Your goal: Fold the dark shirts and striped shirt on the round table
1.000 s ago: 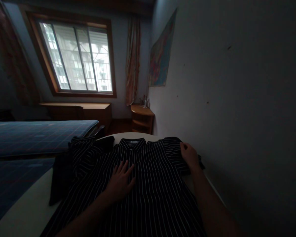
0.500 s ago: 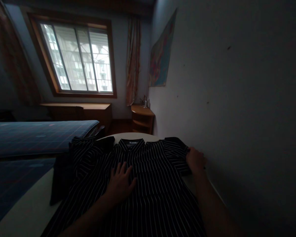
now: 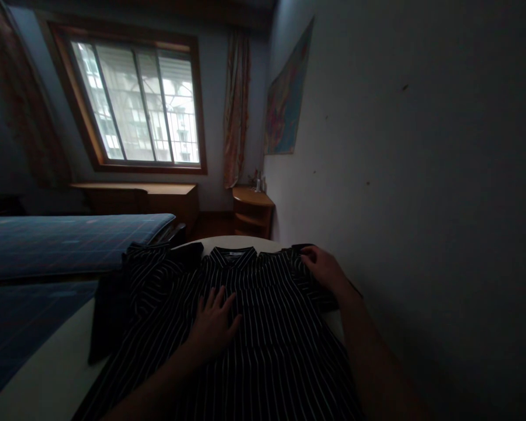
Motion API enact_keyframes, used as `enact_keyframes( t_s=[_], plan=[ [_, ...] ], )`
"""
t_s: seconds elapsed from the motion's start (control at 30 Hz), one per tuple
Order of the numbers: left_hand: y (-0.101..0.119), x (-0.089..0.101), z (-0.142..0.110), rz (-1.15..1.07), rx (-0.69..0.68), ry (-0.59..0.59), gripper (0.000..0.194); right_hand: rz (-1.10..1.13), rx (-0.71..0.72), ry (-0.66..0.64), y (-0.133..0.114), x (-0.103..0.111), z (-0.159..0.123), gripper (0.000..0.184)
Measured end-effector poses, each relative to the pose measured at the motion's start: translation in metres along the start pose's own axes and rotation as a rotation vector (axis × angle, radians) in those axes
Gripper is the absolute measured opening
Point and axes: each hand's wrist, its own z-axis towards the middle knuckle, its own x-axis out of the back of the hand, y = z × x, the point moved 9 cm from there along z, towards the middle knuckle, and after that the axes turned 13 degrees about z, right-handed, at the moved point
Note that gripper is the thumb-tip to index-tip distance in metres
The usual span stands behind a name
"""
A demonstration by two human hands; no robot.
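Note:
A black shirt with thin white stripes [image 3: 267, 327] lies spread out, collar [image 3: 233, 256] away from me. My left hand [image 3: 214, 321] rests flat on its chest, fingers spread. Over at the sleeve on the right [image 3: 319, 298], my right hand [image 3: 324, 268] touches the cloth near the shoulder with its fingers loosely curved and slightly apart. The sleeve on the left [image 3: 146, 275] is bunched, with dark cloth hanging beside it. Part of the right sleeve is hidden behind my right hand and wrist.
The shirt lies on a pale rounded table [image 3: 48, 374]. A bed with a blue checked mattress [image 3: 70, 245] stands close on the left. A wall [image 3: 421, 234] runs along the right side. Beyond are a wooden desk [image 3: 170, 188], a corner shelf [image 3: 253, 196] and a window [image 3: 135, 105].
My right hand went outward along the sleeve to its end, then came back left toward the shoulder, its fingers loosening. My left hand has stayed nearly in place on the shirt.

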Motion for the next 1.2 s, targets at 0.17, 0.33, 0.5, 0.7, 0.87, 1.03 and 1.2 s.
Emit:
enact_keyframes(
  t_s=[0.17, 0.33, 0.5, 0.7, 0.87, 1.03, 1.2],
  plan=[
    [0.0, 0.0, 0.0, -0.01, -0.002, -0.013, 0.061, -0.193, -0.049, -0.01, 0.024, -0.007, -0.002, 0.038],
    [0.0, 0.001, 0.0, -0.01, 0.003, -0.008, 0.06, -0.365, -0.206, -0.022, 0.046, -0.006, -0.009, 0.075],
    [0.001, 0.002, -0.001, -0.008, -0.008, -0.011, 0.061, -0.408, -0.235, -0.054, 0.05, -0.01, -0.012, 0.085],
    [-0.001, -0.004, 0.0, -0.02, -0.041, -0.005, 0.061, -0.364, -0.264, -0.077, 0.058, -0.009, -0.009, 0.045],
    [-0.002, -0.008, 0.003, -0.025, -0.047, 0.014, 0.06, -0.258, -0.307, 0.088, 0.061, 0.014, -0.005, 0.039],
    [-0.004, -0.005, 0.009, -0.016, -0.039, 0.017, 0.057, 0.044, -0.339, 0.51, 0.074, 0.063, -0.008, 0.042],
    [-0.006, -0.002, 0.012, -0.068, -0.051, 0.02, 0.054, 0.512, -0.242, 0.768, 0.092, 0.085, -0.007, 0.048]
  ],
)
